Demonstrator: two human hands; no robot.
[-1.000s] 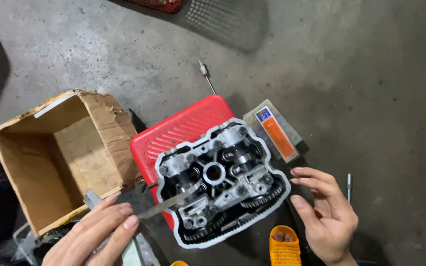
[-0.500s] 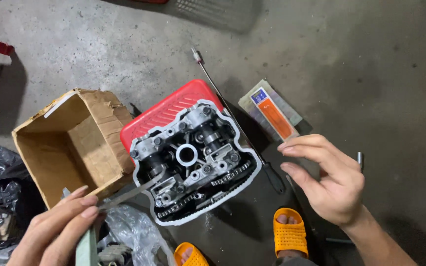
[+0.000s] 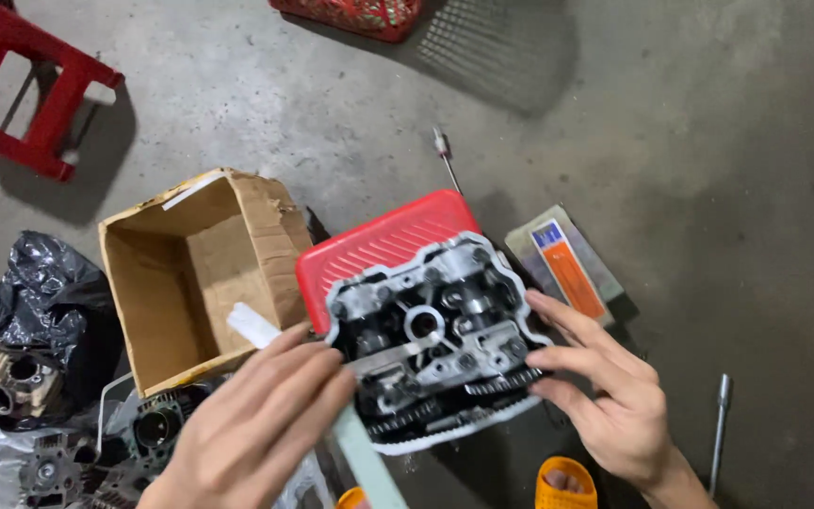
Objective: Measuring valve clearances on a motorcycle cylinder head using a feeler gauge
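At nine o'clock a crumpled black plastic bag (image 3: pixel 35 292) lies on the grey concrete floor (image 3: pixel 708 123) with grimy metal engine parts (image 3: pixel 11 377) beside it, and an open brown cardboard box (image 3: pixel 195 273) stands just right of them. The left hand (image 3: pixel 256 429), at seven o'clock, pinches a thin flat metal strip (image 3: pixel 393 353) whose tip reaches into the grey metal cylinder head with its toothed sprocket and chain (image 3: pixel 431 335). That cylinder head rests at centre on a red ribbed plastic stool top (image 3: pixel 379 240). The right hand (image 3: pixel 605 396), at five o'clock, has its fingers spread, fingertips touching the head's right edge. Behind it lies a flat grey box with an orange label (image 3: pixel 567 264); a slim metal rod (image 3: pixel 720 424) lies at four o'clock.
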